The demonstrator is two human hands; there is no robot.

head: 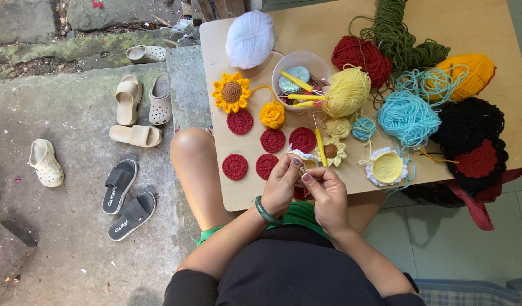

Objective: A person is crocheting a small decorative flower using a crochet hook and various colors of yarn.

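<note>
At the near edge of the counter (238,195): the person is sitting close, so both hands are working just over that edge, above the lap.
Left hand (282,184): its fingers are pinching a small crochet piece (304,161) with a white and yellow rim, holding it up so the stitches are facing the eyes; a green bangle (265,212) is sitting on the wrist.
Right hand (327,192): its fingers are clenching around the same piece from the other side, steadying it; whether a hook is in this grip, I cannot tell.
Yellow hook (319,146): it is lying just beyond the hands, pointing toward the far edge, near enough to pick up.
Red rounds (272,140): several flat red discs are lying in a loose cluster near the left edge, set aside as finished pieces by the look of them.
Sunflower (231,92): it is lying flat toward the far left corner, beside a small yellow rose (272,114).
Tub (300,76): a clear round container is standing mid-counter, keeping tools and a tin together.
Yarn: a white ball (250,37) is sitting at the far edge; yellow yarn (347,90), red, green, orange, blue yarn (407,116) and black skeins are crowding the right side, strands trailing toward the work.
Yellow disc with white edge (386,167): it is resting near the near edge, right of the hands.
Ground, left of the counter: sandals and clogs (128,207) are lying scattered on the stone.
</note>
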